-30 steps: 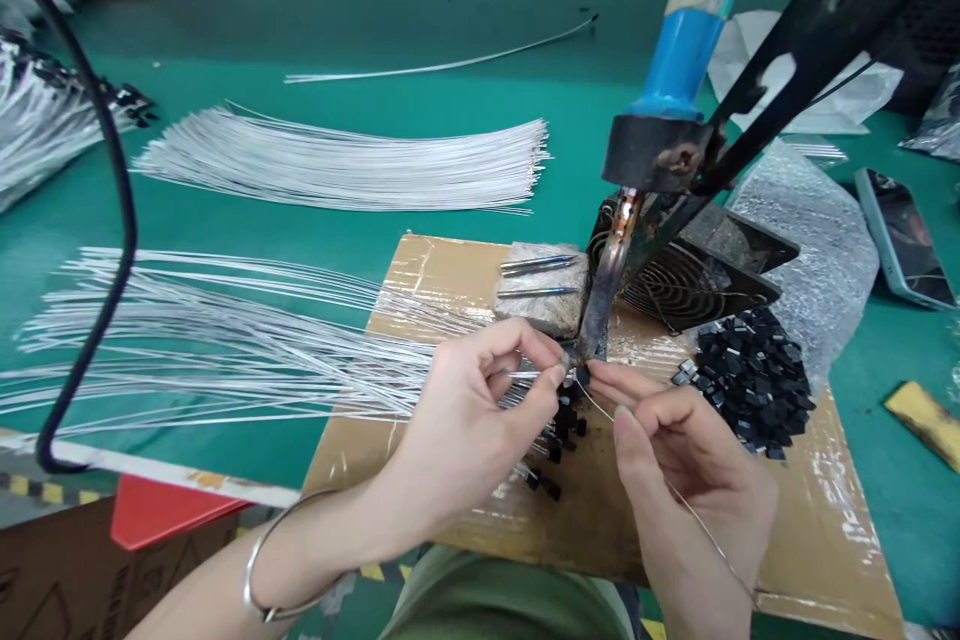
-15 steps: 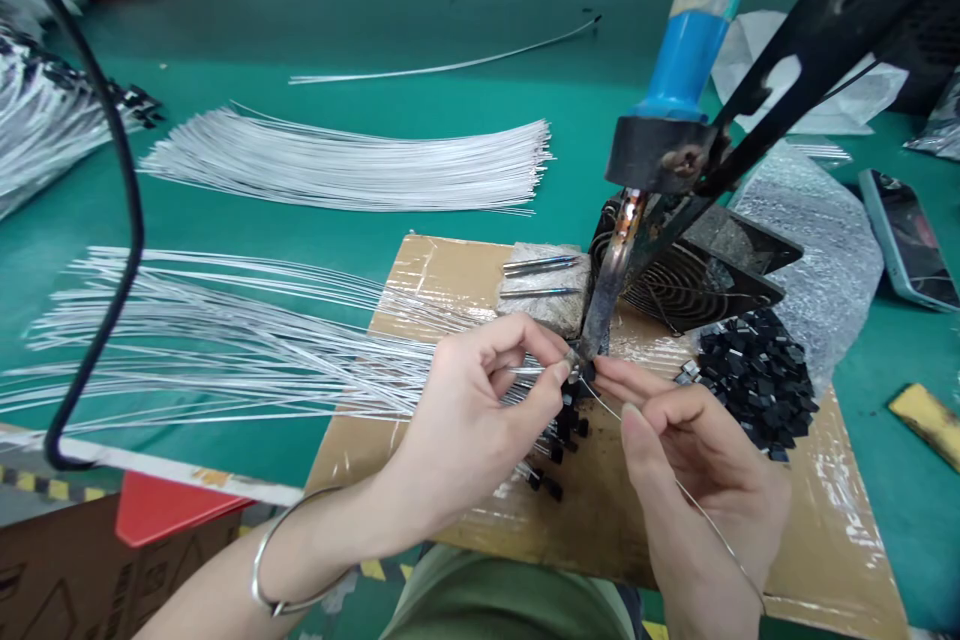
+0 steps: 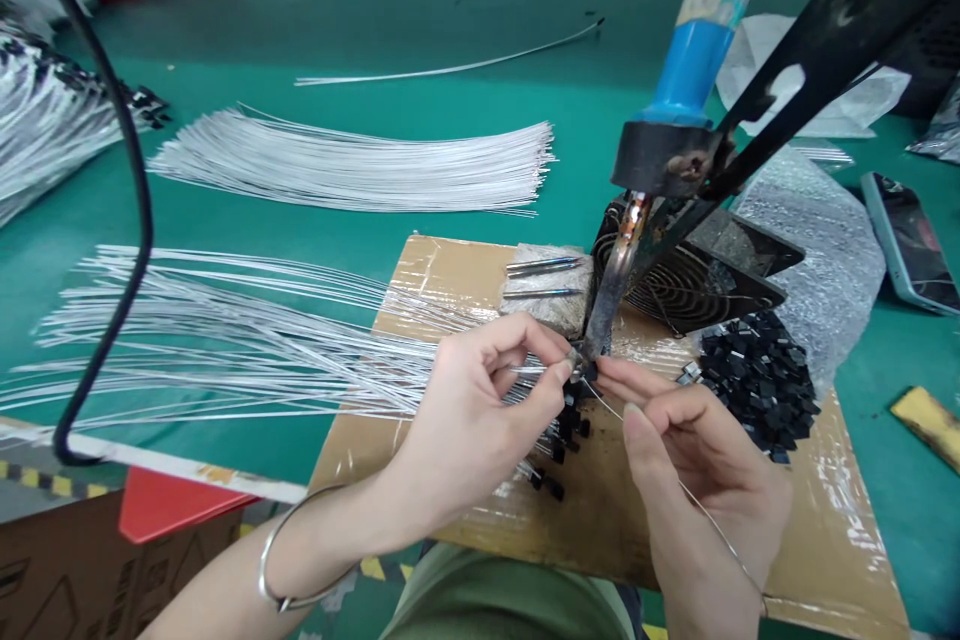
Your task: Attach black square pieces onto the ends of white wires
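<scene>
My left hand (image 3: 480,430) pinches the end of what looks like a white wire between thumb and forefinger, right beside the tip of the soldering iron (image 3: 604,310). The exact grip is partly hidden by the fingertips. From the other side, my right hand (image 3: 705,490) holds a thin strand of solder wire (image 3: 709,518), which runs across the palm toward the tip. Its outstretched fingertips touch a small black piece at the iron. Beneath and left of my hands lie many white wires (image 3: 300,345), several with black connectors (image 3: 551,485) on their ends.
A pile of black connectors (image 3: 757,380) lies right of a fan (image 3: 690,285). A neat white wire bundle (image 3: 360,165) rests behind. The iron's stand arm (image 3: 810,70) crosses the upper right. A black cable (image 3: 139,220) hangs at left; a phone (image 3: 911,240) lies far right.
The whole view has shifted slightly, with things appearing a little farther right. Both hands keep the same grip and place at the iron's tip.
</scene>
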Motion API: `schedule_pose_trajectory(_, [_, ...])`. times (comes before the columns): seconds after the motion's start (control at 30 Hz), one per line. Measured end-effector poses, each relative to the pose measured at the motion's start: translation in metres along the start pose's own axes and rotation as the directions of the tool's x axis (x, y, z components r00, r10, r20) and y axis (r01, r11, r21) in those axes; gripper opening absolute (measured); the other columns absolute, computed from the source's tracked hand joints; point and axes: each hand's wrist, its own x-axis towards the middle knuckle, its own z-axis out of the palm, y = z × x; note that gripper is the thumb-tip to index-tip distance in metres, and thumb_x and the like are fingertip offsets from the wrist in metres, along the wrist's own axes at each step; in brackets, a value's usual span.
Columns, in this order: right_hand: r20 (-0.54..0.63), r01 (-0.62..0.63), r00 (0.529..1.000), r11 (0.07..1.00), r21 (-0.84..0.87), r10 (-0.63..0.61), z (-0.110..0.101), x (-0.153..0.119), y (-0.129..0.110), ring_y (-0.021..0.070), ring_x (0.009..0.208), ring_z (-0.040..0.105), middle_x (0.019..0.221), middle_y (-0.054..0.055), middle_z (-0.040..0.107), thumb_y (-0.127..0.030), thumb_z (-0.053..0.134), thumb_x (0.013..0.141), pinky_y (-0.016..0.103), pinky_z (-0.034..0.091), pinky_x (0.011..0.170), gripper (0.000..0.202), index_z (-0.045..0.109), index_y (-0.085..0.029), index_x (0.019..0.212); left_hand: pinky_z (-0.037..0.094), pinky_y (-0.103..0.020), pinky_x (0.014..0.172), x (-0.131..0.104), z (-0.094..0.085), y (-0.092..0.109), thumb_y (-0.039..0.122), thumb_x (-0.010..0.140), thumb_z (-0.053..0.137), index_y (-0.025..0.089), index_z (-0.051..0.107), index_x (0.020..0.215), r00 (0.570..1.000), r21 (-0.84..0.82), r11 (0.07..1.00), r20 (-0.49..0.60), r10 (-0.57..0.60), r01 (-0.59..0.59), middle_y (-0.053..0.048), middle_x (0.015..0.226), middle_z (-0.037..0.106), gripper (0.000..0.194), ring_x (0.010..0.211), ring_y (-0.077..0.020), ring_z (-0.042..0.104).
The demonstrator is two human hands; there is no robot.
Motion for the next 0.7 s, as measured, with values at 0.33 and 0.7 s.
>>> schedule_pose_trajectory(0.33, [-0.009, -0.012, 1.0, 1.0, 0.017, 0.012, 0.0017, -0.0005, 0.0, 0.0173, 0.106, 0.079, 0.113, 0.003, 0.082, -0.011, 0.069, 0.092, 0.024, 0.064, 0.094, 0.019, 0.064, -0.022, 0.078, 0.044, -0.024, 0.059, -0.0005, -0.0017, -0.0008, 0.017, 0.081, 0.066, 0.016, 0.064, 0.072, 1.0, 0.014, 1.0, -0.001, 0.015, -0.015, -0.002, 0.078, 0.071, 0.009, 0.065, -0.0124, 0.058])
schedule_pose_trajectory(0.7, [-0.005, -0.02, 1.0, 1.0, 0.018, 0.02, 0.0013, -0.0006, 0.0012, 0.0188, 0.107, 0.079, 0.114, 0.005, 0.082, -0.012, 0.068, 0.094, 0.026, 0.064, 0.094, 0.019, 0.063, -0.021, 0.078, 0.04, -0.024, 0.054, -0.0014, -0.0012, -0.0004, 0.018, 0.08, 0.066, 0.017, 0.064, 0.072, 1.0, 0.023, 1.0, -0.001, -0.011, 0.011, -0.003, 0.08, 0.071, 0.009, 0.065, -0.0129, 0.058])
